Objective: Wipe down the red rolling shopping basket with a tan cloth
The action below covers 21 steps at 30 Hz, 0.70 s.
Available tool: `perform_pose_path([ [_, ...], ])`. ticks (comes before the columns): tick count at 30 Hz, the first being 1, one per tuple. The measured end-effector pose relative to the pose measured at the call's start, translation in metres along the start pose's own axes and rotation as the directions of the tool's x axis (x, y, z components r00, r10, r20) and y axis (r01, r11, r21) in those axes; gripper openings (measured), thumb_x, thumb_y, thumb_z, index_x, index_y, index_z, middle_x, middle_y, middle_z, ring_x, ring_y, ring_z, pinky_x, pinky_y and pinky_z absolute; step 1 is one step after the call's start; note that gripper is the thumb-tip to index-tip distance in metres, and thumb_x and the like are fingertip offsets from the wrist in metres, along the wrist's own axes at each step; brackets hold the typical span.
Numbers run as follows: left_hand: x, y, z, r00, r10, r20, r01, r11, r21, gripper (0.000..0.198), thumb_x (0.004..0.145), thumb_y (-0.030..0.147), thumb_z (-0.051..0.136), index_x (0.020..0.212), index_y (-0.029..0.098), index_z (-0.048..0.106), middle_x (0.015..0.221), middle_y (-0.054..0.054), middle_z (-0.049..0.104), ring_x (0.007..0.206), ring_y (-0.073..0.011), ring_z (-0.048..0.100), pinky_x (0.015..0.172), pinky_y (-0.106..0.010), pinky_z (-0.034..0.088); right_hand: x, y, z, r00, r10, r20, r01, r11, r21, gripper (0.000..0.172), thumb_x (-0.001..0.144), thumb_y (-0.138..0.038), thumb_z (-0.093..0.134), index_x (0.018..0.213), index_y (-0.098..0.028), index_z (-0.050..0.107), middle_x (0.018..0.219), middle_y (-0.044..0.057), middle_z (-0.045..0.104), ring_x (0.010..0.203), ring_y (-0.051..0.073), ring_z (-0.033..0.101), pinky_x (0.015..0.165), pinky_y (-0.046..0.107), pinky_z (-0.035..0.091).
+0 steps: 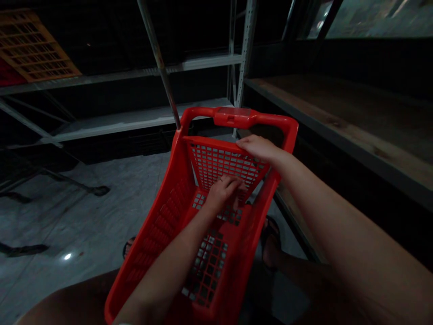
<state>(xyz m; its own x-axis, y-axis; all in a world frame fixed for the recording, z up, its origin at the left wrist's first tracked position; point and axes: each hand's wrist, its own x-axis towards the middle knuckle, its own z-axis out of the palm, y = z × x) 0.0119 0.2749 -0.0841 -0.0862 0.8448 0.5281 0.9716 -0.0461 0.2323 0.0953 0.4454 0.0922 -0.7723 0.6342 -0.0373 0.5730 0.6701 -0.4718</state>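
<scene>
A red plastic shopping cart stands between my legs, its basket open toward me. At its far end, beneath the handle, a hinged grid panel slopes into the basket. My right hand has its fingers curled over the panel's top edge, near the right side. Inside the basket, my left hand reaches to the lower part of the grid. Its fingers are apart and somewhat blurred, and nothing held shows in them. Whether its fingertips touch the grid is hard to make out.
A metal rack stands behind the cart, with a yellow crate on its upper left shelf. A wooden ledge runs close along the right. Metal pole rises by the handle. Dark stand legs rest on the floor at left.
</scene>
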Motion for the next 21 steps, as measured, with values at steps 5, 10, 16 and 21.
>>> perform_pose_path([
  [5,0.058,0.011,-0.013,0.984,0.068,-0.166,-0.065,0.998,0.029,0.034,0.106,0.021,0.049,0.137,0.028,0.063,0.135,-0.006,0.067,0.128,-0.0224,0.063,0.109,-0.035,0.053,0.001,0.002,-0.002,0.997,-0.009,0.077,-0.007,0.977,0.213,0.039,0.103,-0.042,0.049,0.088,-0.02,0.078,0.095,0.008,0.082,0.083,0.022,0.072,0.08,0.032,0.057],
  [10,0.013,0.0,0.019,0.992,0.116,0.04,-0.118,0.991,0.061,0.023,0.101,0.012,0.055,0.111,0.024,0.071,0.118,-0.005,0.076,0.107,-0.0194,0.072,0.094,-0.029,0.059,0.0,0.005,0.0,0.997,-0.024,0.071,0.005,0.967,0.255,0.037,0.101,-0.042,0.051,0.089,-0.019,0.077,0.1,0.007,0.081,0.089,0.021,0.072,0.082,0.03,0.055],
  [16,0.002,-0.01,0.007,0.997,0.062,-0.048,-0.059,0.996,0.071,0.027,0.102,0.013,0.051,0.117,0.024,0.07,0.119,-0.006,0.075,0.106,-0.0195,0.072,0.091,-0.03,0.059,0.005,0.007,0.003,0.997,-0.022,0.067,0.003,0.962,0.273,0.035,0.098,-0.047,0.056,0.092,-0.022,0.079,0.102,0.006,0.081,0.093,0.022,0.073,0.088,0.034,0.054],
  [21,0.059,0.008,-0.016,0.926,0.032,-0.376,-0.054,0.997,-0.048,0.036,0.106,0.022,0.049,0.136,0.034,0.066,0.139,-0.005,0.065,0.131,-0.0238,0.059,0.113,-0.04,0.05,-0.002,0.002,0.0,0.996,0.018,0.086,-0.056,0.889,0.454,0.048,0.103,-0.054,0.049,0.086,-0.017,0.074,0.098,0.012,0.081,0.086,0.023,0.073,0.081,0.033,0.057],
])
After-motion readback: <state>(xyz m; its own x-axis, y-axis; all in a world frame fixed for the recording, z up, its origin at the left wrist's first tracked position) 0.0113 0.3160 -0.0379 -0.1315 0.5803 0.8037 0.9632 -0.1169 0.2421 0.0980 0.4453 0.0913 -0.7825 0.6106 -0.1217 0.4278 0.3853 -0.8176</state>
